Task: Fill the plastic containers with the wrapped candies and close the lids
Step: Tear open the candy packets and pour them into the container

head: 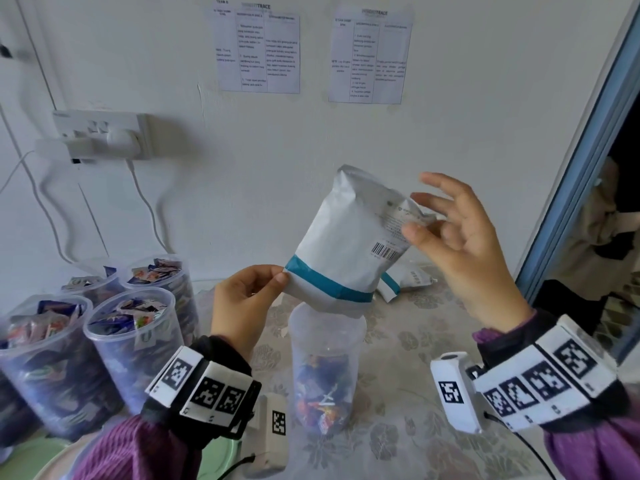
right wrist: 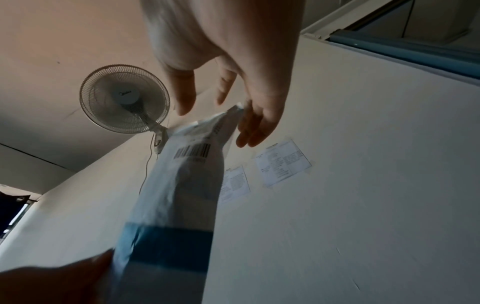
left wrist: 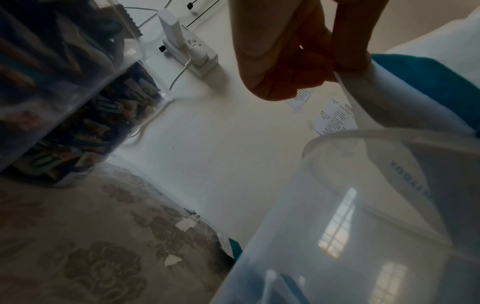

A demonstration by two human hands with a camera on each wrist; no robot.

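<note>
Four full jars [head: 133, 344] of wrapped candies stand in a cluster left of the left hand [head: 242, 303], lids off. One more jar [head: 327, 368] sits just below both hands, only its bottom holding candies [head: 322, 396]. One white bag [head: 349, 244] hangs upside down, its mouth dipping inside that jar's rim. The left hand pinches the bag's lower edge at the teal band; the right hand [head: 460, 237] holds the upper corner between thumb and forefinger, other fingers spread. One spare bag [head: 412, 277] lies beyond, below the right hand, near the wall.
</note>
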